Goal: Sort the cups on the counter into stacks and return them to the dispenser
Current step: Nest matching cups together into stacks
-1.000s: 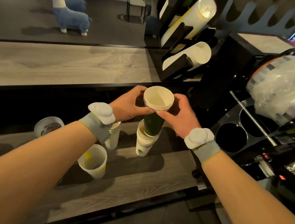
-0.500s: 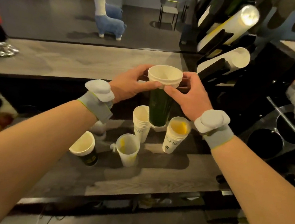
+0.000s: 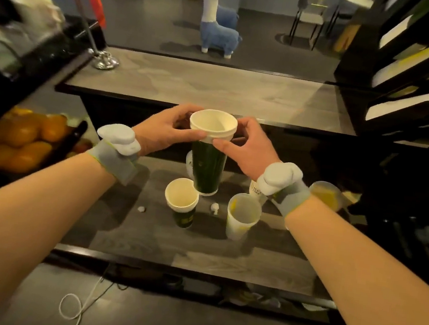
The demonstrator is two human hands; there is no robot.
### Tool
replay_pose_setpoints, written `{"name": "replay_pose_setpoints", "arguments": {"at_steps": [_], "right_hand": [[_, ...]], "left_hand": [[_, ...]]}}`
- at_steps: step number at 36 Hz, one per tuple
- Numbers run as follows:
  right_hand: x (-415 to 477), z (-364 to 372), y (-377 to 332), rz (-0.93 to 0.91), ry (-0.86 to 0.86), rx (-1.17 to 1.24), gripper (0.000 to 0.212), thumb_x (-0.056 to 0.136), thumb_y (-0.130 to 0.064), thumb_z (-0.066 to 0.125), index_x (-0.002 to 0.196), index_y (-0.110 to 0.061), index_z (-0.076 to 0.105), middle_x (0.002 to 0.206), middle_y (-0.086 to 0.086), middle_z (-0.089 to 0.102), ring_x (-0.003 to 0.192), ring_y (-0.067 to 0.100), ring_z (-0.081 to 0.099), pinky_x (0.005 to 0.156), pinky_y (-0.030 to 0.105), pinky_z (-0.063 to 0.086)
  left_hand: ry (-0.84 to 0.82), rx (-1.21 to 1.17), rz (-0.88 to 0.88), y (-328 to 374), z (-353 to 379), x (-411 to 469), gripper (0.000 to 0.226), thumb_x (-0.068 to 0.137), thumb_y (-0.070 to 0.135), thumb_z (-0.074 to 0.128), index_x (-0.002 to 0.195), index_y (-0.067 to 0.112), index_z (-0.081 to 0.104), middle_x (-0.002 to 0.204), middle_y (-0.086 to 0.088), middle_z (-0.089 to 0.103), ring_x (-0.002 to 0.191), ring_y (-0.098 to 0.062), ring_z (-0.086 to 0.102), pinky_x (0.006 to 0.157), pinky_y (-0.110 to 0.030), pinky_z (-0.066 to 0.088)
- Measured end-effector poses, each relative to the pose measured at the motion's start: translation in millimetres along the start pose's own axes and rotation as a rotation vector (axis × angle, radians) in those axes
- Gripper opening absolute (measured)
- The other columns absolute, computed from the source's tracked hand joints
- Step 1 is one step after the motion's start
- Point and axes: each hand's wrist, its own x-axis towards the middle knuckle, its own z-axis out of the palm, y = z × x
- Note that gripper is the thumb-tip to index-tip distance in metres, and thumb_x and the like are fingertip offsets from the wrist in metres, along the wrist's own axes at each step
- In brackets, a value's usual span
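Left hand (image 3: 162, 129) and right hand (image 3: 249, 150) both pinching green cup stack (image 3: 208, 161) at rim; risks tipping, knocking loose cups (image 3: 181, 198) below.

Head view, down onto near counter (image 3: 198, 246)

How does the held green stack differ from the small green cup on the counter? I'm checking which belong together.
The green stack is tall and gripped at its rim by both hands, left hand and right hand; the green cup is short and stands free on the counter. The stack's wall looks plain dark green, the cup's printed. Both are upright, cream inside.
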Motion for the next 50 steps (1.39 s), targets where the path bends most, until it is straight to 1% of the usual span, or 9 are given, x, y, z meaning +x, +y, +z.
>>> {"name": "replay_pose_setpoints", "arguments": {"at_steps": [6,11,17,23,26,29,33,44,50], "right_hand": [[9,40,2,0.016,-0.076,-0.022,0.062,0.080,-0.042,0.076,0.129,-0.024,0.042,0.124,-0.007,0.056,0.102,0.009,0.057,0.072,0.015,0.044],[13,62,11,0.043,-0.103,-0.025,0.067,0.079,-0.042,0.077,0.132,-0.023,0.041,0.129,-0.005,0.055,0.111,0.011,0.055,0.086,0.024,0.047],[14,75,20,0.068,-0.124,-0.051,0.071,0.077,-0.040,0.079,0.133,-0.025,0.038,0.128,-0.005,0.054,0.107,0.010,0.054,0.075,0.016,0.046],[7,89,37,0.098,-0.207,-0.118,0.073,0.075,-0.032,0.082,0.133,-0.021,0.040,0.125,-0.004,0.055,0.111,0.011,0.055,0.090,0.028,0.050],[5,95,41,0.100,-0.258,-0.216,0.062,0.074,-0.026,0.084,0.124,-0.016,0.048,0.110,-0.004,0.057,0.097,0.011,0.057,0.079,0.025,0.050],[6,105,48,0.101,-0.319,-0.284,0.047,0.070,-0.030,0.084,0.109,-0.017,0.062,0.098,-0.004,0.067,0.087,0.011,0.064,0.077,0.038,0.058],[1,113,55,0.112,-0.361,-0.394,0.042,0.081,-0.034,0.077,0.111,-0.008,0.063,0.104,0.005,0.065,0.089,0.017,0.060,0.078,0.033,0.053],[1,105,61,0.130,-0.307,-0.401,0.047,0.085,-0.043,0.070,0.117,-0.012,0.059,0.113,0.005,0.061,0.094,0.018,0.060,0.080,0.034,0.053],[-3,40,53,0.134,-0.167,-0.276,0.056,0.086,-0.043,0.068,0.131,-0.015,0.052,0.126,0.001,0.057,0.111,0.016,0.058,0.093,0.036,0.052]], "left_hand": [[0.008,0.087,-0.036,-42,-16,-18,0.083,0.067,0.069,0.073,0.138,0.035,0.045,0.131,0.014,0.059,0.121,-0.006,0.056,0.105,-0.041,0.048],[0.040,0.109,-0.062,-67,-12,-22,0.074,0.073,0.057,0.073,0.137,0.036,0.042,0.132,0.015,0.054,0.120,-0.008,0.054,0.101,-0.034,0.047],[0.024,0.141,-0.045,-80,-8,-21,0.072,0.079,0.041,0.077,0.140,0.033,0.040,0.133,0.011,0.052,0.119,-0.009,0.052,0.098,-0.030,0.047],[-0.080,0.226,-0.079,-100,1,-23,0.077,0.071,0.049,0.082,0.135,0.036,0.041,0.127,0.017,0.053,0.116,-0.004,0.054,0.099,-0.032,0.049],[-0.125,0.294,-0.075,-109,10,-23,0.076,0.071,0.047,0.084,0.133,0.034,0.041,0.126,0.017,0.052,0.115,-0.004,0.053,0.098,-0.028,0.047],[-0.179,0.374,-0.069,-120,19,-23,0.077,0.071,0.042,0.085,0.133,0.030,0.042,0.127,0.012,0.052,0.114,-0.006,0.054,0.098,-0.029,0.049],[-0.241,0.426,-0.107,-139,29,-27,0.077,0.073,0.040,0.084,0.135,0.027,0.040,0.129,0.009,0.053,0.114,-0.009,0.056,0.097,-0.027,0.050],[-0.257,0.531,-0.140,-127,25,-18,0.088,0.074,0.045,0.082,0.145,0.022,0.035,0.143,0.004,0.047,0.126,-0.011,0.049,0.106,-0.031,0.044],[-0.138,0.624,-0.027,-73,27,4,0.069,0.080,0.056,0.070,0.137,0.025,0.045,0.133,0.005,0.049,0.120,-0.013,0.050,0.097,-0.027,0.045]]}}
